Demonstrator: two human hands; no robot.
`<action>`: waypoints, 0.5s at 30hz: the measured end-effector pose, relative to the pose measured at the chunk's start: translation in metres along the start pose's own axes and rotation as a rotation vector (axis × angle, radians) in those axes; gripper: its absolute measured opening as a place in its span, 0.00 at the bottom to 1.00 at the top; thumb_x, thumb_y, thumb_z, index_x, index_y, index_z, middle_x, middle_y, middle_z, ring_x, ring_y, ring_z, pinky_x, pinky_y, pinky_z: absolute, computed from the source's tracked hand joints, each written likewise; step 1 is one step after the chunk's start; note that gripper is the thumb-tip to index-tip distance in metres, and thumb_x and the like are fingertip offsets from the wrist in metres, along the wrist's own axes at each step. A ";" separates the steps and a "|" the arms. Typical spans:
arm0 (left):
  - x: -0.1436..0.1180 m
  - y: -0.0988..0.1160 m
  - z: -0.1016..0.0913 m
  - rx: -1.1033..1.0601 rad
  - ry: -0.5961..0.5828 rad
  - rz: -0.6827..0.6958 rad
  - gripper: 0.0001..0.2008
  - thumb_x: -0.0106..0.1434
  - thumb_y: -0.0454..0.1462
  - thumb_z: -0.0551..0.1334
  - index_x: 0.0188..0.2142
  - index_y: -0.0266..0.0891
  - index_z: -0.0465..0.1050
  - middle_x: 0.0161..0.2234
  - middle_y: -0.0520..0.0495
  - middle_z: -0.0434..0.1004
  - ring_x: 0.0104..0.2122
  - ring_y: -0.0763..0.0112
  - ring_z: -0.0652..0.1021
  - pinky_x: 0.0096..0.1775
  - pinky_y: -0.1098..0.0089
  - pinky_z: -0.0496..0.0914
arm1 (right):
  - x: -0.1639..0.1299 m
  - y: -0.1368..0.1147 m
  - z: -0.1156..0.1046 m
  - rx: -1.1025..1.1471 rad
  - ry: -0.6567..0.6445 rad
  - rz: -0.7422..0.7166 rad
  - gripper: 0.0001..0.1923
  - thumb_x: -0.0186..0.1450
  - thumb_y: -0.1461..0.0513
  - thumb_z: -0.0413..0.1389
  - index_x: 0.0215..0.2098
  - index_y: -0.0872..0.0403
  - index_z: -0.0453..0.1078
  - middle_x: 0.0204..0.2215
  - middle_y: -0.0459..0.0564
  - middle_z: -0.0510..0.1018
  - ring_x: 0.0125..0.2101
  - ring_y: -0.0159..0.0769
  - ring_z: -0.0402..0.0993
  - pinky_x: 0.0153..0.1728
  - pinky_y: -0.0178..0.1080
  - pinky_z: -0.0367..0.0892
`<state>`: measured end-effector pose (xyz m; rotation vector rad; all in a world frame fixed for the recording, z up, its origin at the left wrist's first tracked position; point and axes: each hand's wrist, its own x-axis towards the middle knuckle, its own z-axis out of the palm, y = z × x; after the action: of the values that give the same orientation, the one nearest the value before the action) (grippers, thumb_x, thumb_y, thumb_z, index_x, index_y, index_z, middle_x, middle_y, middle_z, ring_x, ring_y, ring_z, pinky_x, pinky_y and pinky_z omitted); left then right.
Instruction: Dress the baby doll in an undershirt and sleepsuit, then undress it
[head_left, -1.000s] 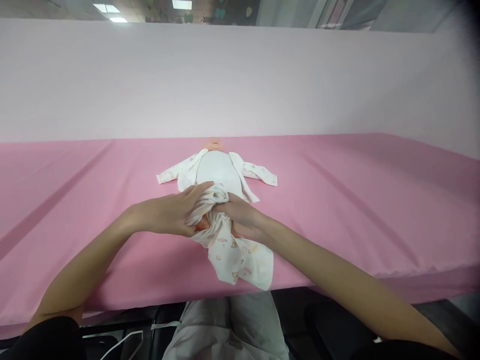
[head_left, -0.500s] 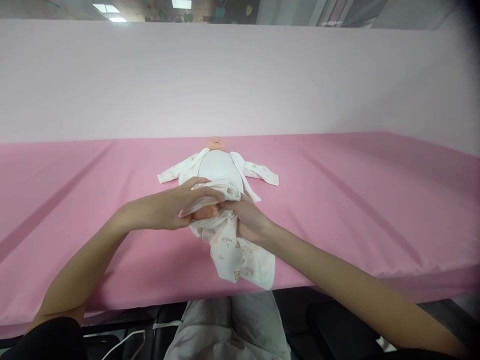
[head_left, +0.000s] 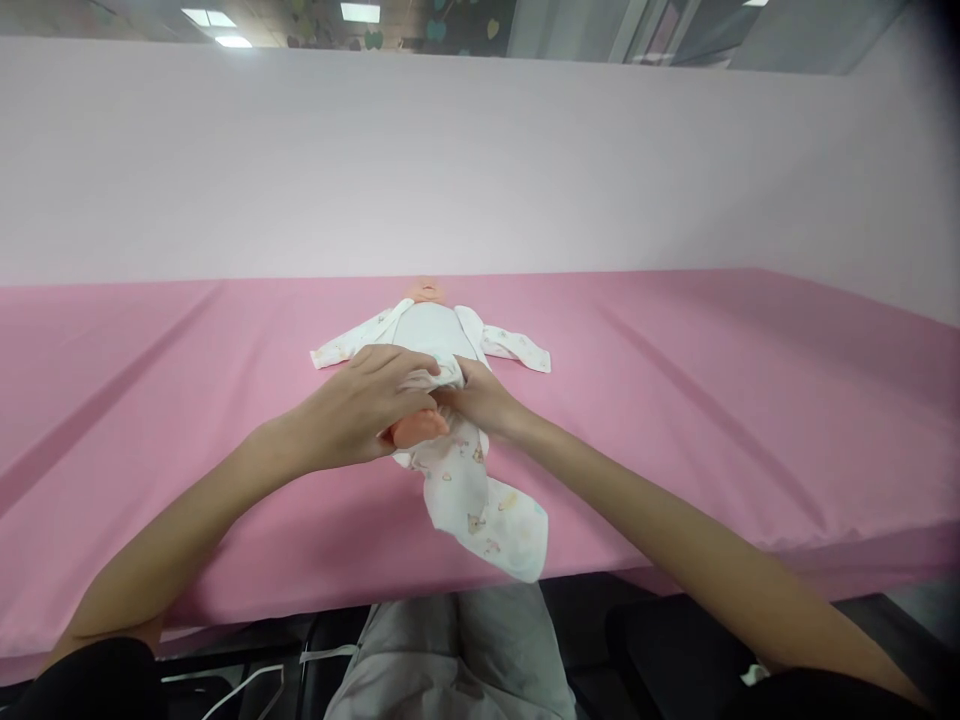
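A baby doll [head_left: 431,325] lies on its back with its head at the far side. A white printed baby jacket [head_left: 517,346] is spread under its arms, over a plain white top. My left hand [head_left: 379,400] is closed around one of the doll's legs and bunched cloth; an orange-pink foot [head_left: 420,428] sticks out below its fingers. My right hand [head_left: 480,395] pinches the bunched part of the white printed baby trousers [head_left: 487,520]. One trouser leg trails towards me, lying near the table edge. The doll's other leg is hidden.
A pink cloth [head_left: 675,420] with creases covers the table. Behind it stands a pale partition [head_left: 480,170]. My lap in grey trousers [head_left: 450,650] is below the front edge, with black chairs [head_left: 667,650] and a white cable [head_left: 244,690] beside it.
Both hands have moved a little further up the doll, away from me. More of the foot shows, and the cloth is gathered higher around the leg.
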<state>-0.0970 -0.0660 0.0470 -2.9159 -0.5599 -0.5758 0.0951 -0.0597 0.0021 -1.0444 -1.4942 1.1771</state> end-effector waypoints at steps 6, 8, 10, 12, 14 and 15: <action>-0.001 -0.002 -0.002 -0.090 -0.144 0.015 0.10 0.58 0.30 0.54 0.39 0.40 0.67 0.35 0.47 0.73 0.37 0.67 0.71 0.42 0.65 0.65 | 0.030 0.001 -0.021 -0.207 -0.076 0.007 0.08 0.48 0.62 0.60 0.25 0.55 0.67 0.24 0.41 0.70 0.27 0.30 0.63 0.29 0.33 0.61; -0.001 -0.002 -0.002 -0.066 -0.166 0.010 0.10 0.56 0.29 0.54 0.38 0.40 0.67 0.34 0.47 0.72 0.36 0.67 0.71 0.42 0.64 0.64 | 0.036 0.001 -0.022 -0.191 -0.127 0.063 0.09 0.47 0.62 0.62 0.25 0.55 0.67 0.24 0.42 0.70 0.26 0.29 0.63 0.29 0.33 0.61; -0.001 0.000 -0.001 -0.014 -0.179 0.030 0.10 0.55 0.29 0.54 0.38 0.40 0.67 0.33 0.47 0.72 0.35 0.66 0.70 0.43 0.64 0.63 | 0.041 0.000 -0.023 -0.179 -0.225 0.143 0.11 0.47 0.62 0.64 0.26 0.54 0.67 0.24 0.43 0.71 0.27 0.30 0.64 0.29 0.34 0.61; -0.001 0.002 0.002 0.047 -0.194 0.051 0.09 0.55 0.30 0.55 0.36 0.40 0.66 0.31 0.48 0.71 0.35 0.66 0.70 0.42 0.63 0.61 | 0.041 -0.002 -0.026 -0.191 -0.307 0.192 0.13 0.47 0.61 0.65 0.28 0.53 0.68 0.26 0.44 0.72 0.28 0.31 0.65 0.29 0.34 0.61; -0.002 0.004 0.005 0.098 -0.210 0.055 0.06 0.57 0.31 0.54 0.34 0.40 0.66 0.30 0.48 0.71 0.34 0.65 0.69 0.39 0.64 0.60 | 0.034 -0.004 -0.032 -0.238 -0.297 0.176 0.15 0.48 0.58 0.66 0.32 0.53 0.70 0.30 0.45 0.73 0.31 0.33 0.67 0.30 0.34 0.62; -0.003 0.004 0.006 0.114 -0.218 0.053 0.05 0.57 0.31 0.54 0.34 0.40 0.65 0.29 0.48 0.71 0.33 0.65 0.69 0.38 0.64 0.60 | 0.027 -0.003 -0.036 -0.271 -0.255 0.161 0.16 0.49 0.57 0.66 0.35 0.52 0.71 0.33 0.47 0.73 0.33 0.34 0.68 0.32 0.35 0.63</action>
<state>-0.0958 -0.0700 0.0403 -2.8921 -0.5179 -0.2123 0.1242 -0.0273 0.0133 -1.2512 -1.8357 1.2814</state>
